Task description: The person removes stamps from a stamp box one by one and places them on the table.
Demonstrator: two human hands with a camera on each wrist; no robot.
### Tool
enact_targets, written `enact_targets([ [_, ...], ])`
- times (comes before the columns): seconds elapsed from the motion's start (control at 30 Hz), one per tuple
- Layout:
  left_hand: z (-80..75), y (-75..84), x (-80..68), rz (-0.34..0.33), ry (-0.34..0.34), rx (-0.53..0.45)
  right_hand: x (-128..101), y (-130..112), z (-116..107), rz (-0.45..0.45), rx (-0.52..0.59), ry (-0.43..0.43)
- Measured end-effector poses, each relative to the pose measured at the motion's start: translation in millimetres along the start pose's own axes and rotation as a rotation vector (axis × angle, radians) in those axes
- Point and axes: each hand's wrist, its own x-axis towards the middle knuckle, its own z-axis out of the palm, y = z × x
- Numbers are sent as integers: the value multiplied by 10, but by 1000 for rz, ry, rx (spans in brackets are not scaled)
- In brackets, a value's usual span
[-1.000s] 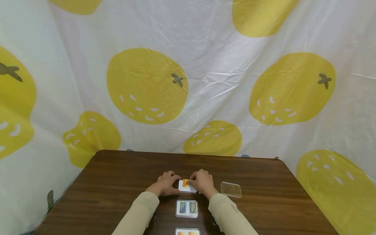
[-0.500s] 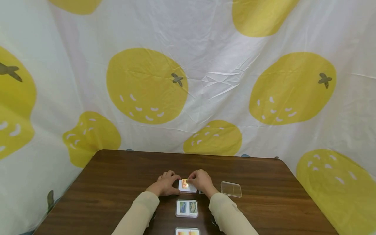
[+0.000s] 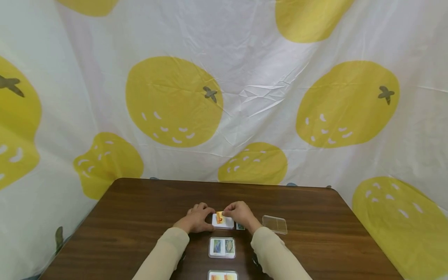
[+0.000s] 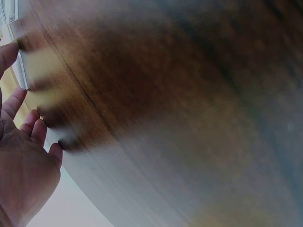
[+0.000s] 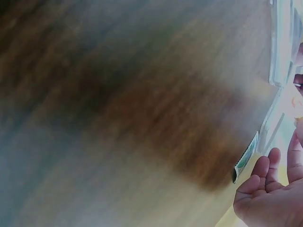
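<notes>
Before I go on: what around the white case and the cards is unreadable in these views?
- Orange card picture: too small in head view.
- Whether it sits in the white case or is pinched above: hidden by right hand and left hand.
- Small green card: mostly behind the right wrist.
- Nearest card case: cut off by the bottom edge.
- Both wrist views: blurred.
</notes>
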Motion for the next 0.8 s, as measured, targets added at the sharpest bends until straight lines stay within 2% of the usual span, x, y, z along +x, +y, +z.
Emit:
enact_targets([
  [0.13, 10, -14, 9, -7, -4, -3, 5, 18, -37, -7, 46, -14],
  [0.3, 16, -28, 16, -16, -8, -1, 13, 37, -81, 35, 78, -23],
  [0.57, 14, -23, 12, -21, -11, -1, 10, 72, -179, 54, 158, 16],
  [0.8, 7, -16, -7, -1, -3, 1, -21, 160, -326, 61, 145, 46],
])
